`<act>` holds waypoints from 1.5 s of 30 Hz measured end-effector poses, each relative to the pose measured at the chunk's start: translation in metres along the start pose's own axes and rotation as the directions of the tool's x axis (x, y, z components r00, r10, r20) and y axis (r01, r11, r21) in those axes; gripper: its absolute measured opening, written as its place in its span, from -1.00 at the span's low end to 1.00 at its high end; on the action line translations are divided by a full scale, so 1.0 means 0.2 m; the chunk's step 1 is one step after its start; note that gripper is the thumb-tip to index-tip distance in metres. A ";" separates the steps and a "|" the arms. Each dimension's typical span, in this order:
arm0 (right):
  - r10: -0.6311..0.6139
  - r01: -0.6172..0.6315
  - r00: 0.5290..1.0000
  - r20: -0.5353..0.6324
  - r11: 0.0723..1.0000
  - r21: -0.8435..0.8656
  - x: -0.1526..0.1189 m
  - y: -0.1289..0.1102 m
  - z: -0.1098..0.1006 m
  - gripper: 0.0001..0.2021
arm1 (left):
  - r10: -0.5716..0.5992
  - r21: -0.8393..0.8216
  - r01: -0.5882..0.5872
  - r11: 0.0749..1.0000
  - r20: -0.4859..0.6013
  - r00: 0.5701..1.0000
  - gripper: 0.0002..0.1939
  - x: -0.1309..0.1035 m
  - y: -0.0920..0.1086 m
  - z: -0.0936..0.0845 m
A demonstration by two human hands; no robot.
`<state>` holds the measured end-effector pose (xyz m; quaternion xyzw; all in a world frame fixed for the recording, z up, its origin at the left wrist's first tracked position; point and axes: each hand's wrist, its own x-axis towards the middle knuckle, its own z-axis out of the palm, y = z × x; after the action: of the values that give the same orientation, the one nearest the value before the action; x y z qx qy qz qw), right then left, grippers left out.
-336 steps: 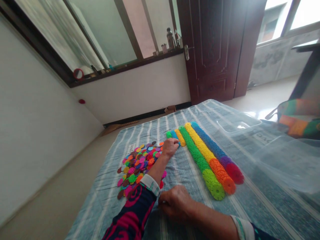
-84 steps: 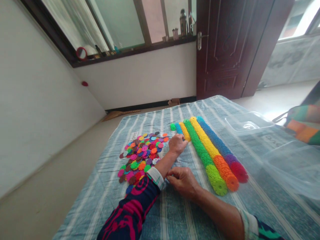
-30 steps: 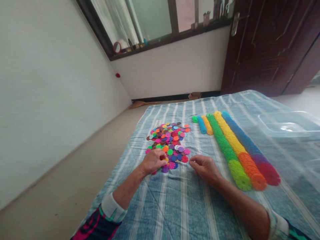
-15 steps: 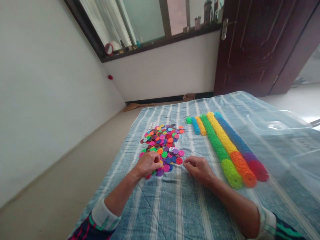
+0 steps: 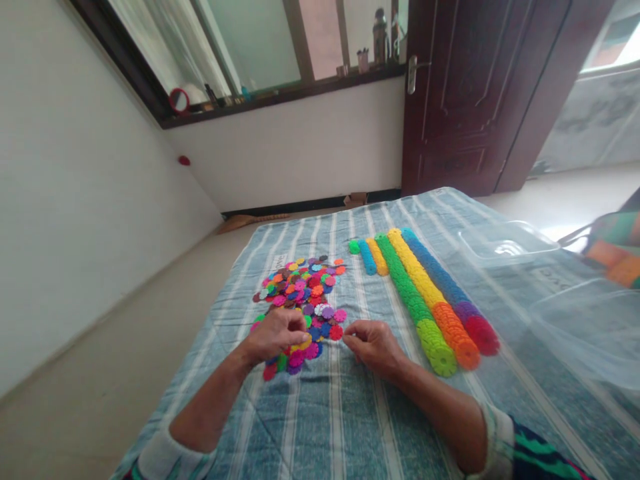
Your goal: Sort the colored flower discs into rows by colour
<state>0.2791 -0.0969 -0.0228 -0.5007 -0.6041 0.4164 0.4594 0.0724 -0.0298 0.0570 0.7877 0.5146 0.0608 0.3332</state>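
Observation:
A loose heap of notched plastic snowflake discs [image 5: 295, 290] in many colours lies on the striped bedspread [image 5: 315, 413]. My left hand [image 5: 275, 335] is over the near part of the heap, thumb and fingers pinched at a yellow snowflake disc [image 5: 301, 345]. Just right of the heap is my right hand [image 5: 375, 347], its fingertips pressed together close to a red disc [image 5: 336, 332]. Whatever it holds, if anything, is too small to make out. Beyond it, overlapped discs form long colour-sorted rows: green [image 5: 403, 287], yellow [image 5: 415, 270] and blue [image 5: 435, 267].
Shorter blue [image 5: 367, 258] and orange-yellow [image 5: 377, 258] rows and a small green pile [image 5: 354, 247] sit at the back. Clear plastic containers [image 5: 505, 250] stand on the right. Blurred multicoloured fabric [image 5: 615, 247] shows at the right edge. A dark red door [image 5: 470, 100] rises behind.
The view has swung right, so the scene sits further left, and multicoloured fabric has appeared at the right edge. Both hands stay in nearly the same places by the heap.

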 end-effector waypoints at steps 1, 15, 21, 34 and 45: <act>-0.004 0.004 1.000 -0.001 1.000 0.006 0.00 0.00 0.00 -0.84 | 0.035 -0.047 -0.035 0.998 0.005 0.999 -0.80 0.04 0.03 0.00; 0.067 -0.063 0.997 -0.028 0.988 0.141 0.02 -0.03 -0.01 -0.86 | 0.280 -0.111 -0.347 0.931 -0.392 0.876 -0.86 0.90 0.38 0.39; 0.031 -0.027 0.999 -0.036 0.994 0.107 0.03 -0.01 0.00 -0.87 | 0.307 0.010 -0.331 0.944 -0.403 0.862 -0.86 0.95 0.39 0.41; 0.027 -0.025 0.999 -0.023 0.996 0.081 0.02 -0.03 0.00 -0.86 | 0.375 0.135 -0.353 0.926 -0.443 0.814 -0.87 0.95 0.38 0.43; 0.065 -0.065 0.998 0.011 0.995 0.073 0.00 -0.03 -0.02 -0.84 | 0.387 0.137 -0.365 0.921 -0.435 0.813 -0.85 0.66 0.21 0.13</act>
<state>0.2811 -0.0977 -0.0160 -0.5011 -0.5736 0.4553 0.4611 0.1770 0.0602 0.0288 0.8452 0.4132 0.2953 0.1664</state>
